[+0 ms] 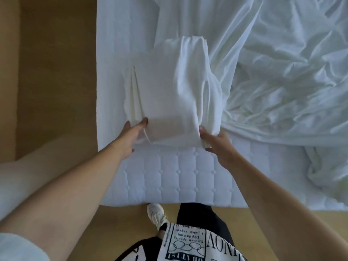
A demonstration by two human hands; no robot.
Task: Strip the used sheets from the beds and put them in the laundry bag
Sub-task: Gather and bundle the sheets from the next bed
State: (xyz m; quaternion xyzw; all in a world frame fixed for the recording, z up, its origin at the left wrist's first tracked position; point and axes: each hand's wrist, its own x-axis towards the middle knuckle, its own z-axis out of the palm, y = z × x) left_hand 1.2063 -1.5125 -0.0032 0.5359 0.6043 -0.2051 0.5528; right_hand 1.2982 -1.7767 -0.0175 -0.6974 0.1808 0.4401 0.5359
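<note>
Both my hands hold a white pillowcase [169,95] w/ pillow inside, raised over the bare quilted mattress [178,178]. Left hand [130,140] pinches the near-left edge by an open seam; right hand [214,144] has fingers curled into bunched cloth at the near-right corner. Crumpled sheet [282,81] lies far right. Fabric looks soft, light, prob. slippery; best gripped at the open hem.

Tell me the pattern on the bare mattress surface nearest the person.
White quilted squares with small diamond tufts on the mattress, shown best in the head view.
</note>
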